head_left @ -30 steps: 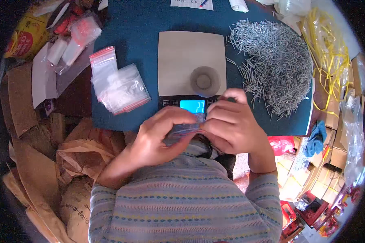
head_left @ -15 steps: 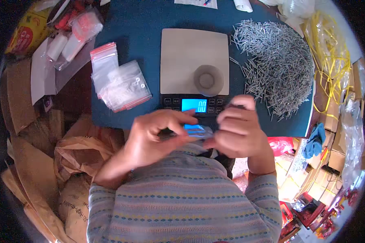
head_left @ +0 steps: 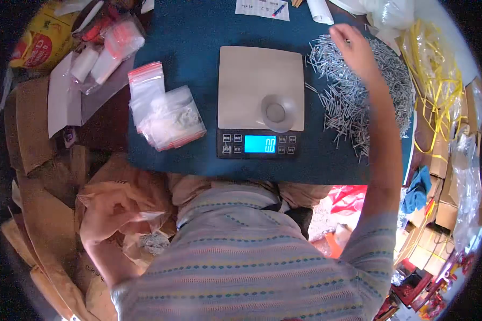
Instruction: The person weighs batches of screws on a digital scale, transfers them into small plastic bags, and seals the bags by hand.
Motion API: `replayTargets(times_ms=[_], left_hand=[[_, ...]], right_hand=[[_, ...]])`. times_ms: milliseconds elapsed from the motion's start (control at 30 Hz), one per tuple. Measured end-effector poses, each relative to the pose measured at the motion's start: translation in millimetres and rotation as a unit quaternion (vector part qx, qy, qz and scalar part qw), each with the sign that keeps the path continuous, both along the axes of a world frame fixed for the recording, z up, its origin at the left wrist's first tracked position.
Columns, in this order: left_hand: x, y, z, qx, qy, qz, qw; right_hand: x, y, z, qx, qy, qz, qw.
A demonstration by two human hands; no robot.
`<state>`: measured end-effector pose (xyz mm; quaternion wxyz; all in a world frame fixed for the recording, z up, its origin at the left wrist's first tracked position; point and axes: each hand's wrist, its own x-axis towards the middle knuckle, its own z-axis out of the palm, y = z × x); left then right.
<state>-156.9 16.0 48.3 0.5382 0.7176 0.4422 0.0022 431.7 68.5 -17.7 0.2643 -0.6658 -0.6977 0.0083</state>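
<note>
My left hand (head_left: 104, 216) is low on the left, over the mouth of a brown paper bag (head_left: 112, 187); its fingers are blurred. A small whitish piece (head_left: 152, 215) shows by the fingertips, too unclear to name. Below it, a clear packet of nails (head_left: 154, 243) lies in the bag. My right hand (head_left: 353, 51) is above the far part of the nail pile (head_left: 353, 101), fingers apart with nothing visible in them. Between the hands, a digital scale (head_left: 261, 144) reads 0.0, with a small round cup (head_left: 277, 112) on its plate.
Clear zip bags with red tops (head_left: 171, 117) lie left of the scale. A paper slip with a pen (head_left: 262, 9) and a white roll (head_left: 319, 10) are at the back. Yellow strapping (head_left: 436, 69) hangs at the right; cardboard (head_left: 32, 123) stands at the left.
Both hands have left the front of the scale, where they held a small clear bag. My left went down left to the paper bag, my right up to the nails. The view shifted slightly.
</note>
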Motion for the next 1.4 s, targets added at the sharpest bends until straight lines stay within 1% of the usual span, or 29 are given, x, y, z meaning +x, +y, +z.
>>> replayTargets(times_ms=[33, 67, 100, 133, 200, 233, 267, 333, 367, 433, 467, 533, 667, 700, 800, 867, 933, 967, 1067, 1100, 1200, 1300, 1400], left_hand=[[-21.4, -5.9, -3.1, 0.017, 0.053, 0.002, 0.998], [-23.5, -12.8, 0.6, 0.070, 0.127, -0.007, 0.989], [-25.7, -19.8, 4.4, 0.116, 0.203, -0.017, 0.972], [-7.6, -31.0, 15.1, 0.195, 0.299, -0.038, 0.934], [-8.2, -35.7, 14.7, 0.211, 0.387, -0.020, 0.897], [-23.7, -31.5, 2.5, 0.153, 0.382, 0.020, 0.911], [-34.4, -30.3, -7.9, 0.093, 0.375, 0.060, 0.920], [-28.8, -30.5, -16.7, 0.056, 0.254, 0.135, 0.956], [-23.4, -29.9, -19.1, 0.037, 0.192, 0.172, 0.966], [-2.0, -21.3, -12.1, 0.141, 0.151, 0.075, 0.976], [6.8, -17.1, -10.5, 0.193, 0.129, 0.026, 0.972], [13.8, -14.7, -17.2, 0.177, 0.106, 0.030, 0.978], [44.0, -14.4, -9.4, 0.150, 0.082, 0.050, 0.984], [44.2, -13.9, -12.0, 0.149, 0.066, 0.045, 0.986], [41.6, -13.0, -27.0, 0.144, 0.029, 0.034, 0.989], [40.8, -12.4, -35.0, 0.137, 0.021, 0.032, 0.990], [47.2, -11.0, -34.6, 0.156, 0.012, 0.018, 0.987], [51.5, -10.2, -33.6, 0.166, 0.007, 0.012, 0.986], [67.2, -8.5, -23.9, 0.167, 0.025, -0.008, 0.986], [71.9, -7.4, -24.2, 0.176, 0.012, -0.016, 0.984], [81.7, -5.6, -27.6, 0.202, -0.016, -0.036, 0.979], [88.0, -6.3, -32.3, 0.213, -0.032, -0.047, 0.975], [92.5, -7.0, -32.9, 0.211, -0.040, -0.054, 0.975]], right_hand=[[21.7, 16.1, -7.1, -0.018, -0.066, -0.034, 0.997], [37.3, 31.5, -12.9, -0.067, -0.095, -0.055, 0.992], [49.8, 45.6, -18.8, -0.117, -0.123, -0.076, 0.983], [60.5, 56.9, -26.6, -0.168, -0.152, -0.096, 0.969], [83.1, 69.7, -61.5, -0.167, -0.150, -0.095, 0.970], [80.7, 70.4, -66.0, -0.168, -0.150, -0.096, 0.970], [80.9, 68.9, -67.8, -0.195, -0.140, -0.099, 0.966], [50.6, 56.1, -46.7, -0.247, -0.123, -0.105, 0.955], [35.2, 48.8, -33.5, -0.279, -0.111, -0.092, 0.949], [8.7, 30.1, -10.3, -0.341, -0.085, -0.067, 0.934], [3.2, 20.1, -9.1, -0.305, -0.119, -0.025, 0.945], [-4.7, -0.4, -11.2, -0.231, -0.187, 0.059, 0.953], [-33.4, -39.5, 11.4, -0.239, -0.255, 0.094, 0.932], [-36.6, -48.3, 15.8, -0.227, -0.226, 0.108, 0.941], [-39.5, -66.7, 18.9, -0.243, -0.195, 0.089, 0.946], [-35.2, -73.6, 22.5, -0.205, -0.150, 0.105, 0.961], [-27.4, -80.2, 26.9, -0.166, -0.106, 0.123, 0.973], [-22.2, -84.2, 26.6, -0.148, -0.095, 0.096, 0.980], [-22.1, -100.5, 42.6, -0.150, 0.046, -0.010, 0.988], [-16.9, -103.0, 44.6, -0.160, 0.074, -0.015, 0.984], [-6.5, -109.6, 45.5, -0.200, 0.227, -0.090, 0.949], [7.5, -111.6, 35.0, -0.194, 0.229, -0.110, 0.948], [7.6, -109.2, 36.7, -0.186, 0.223, -0.100, 0.952]])
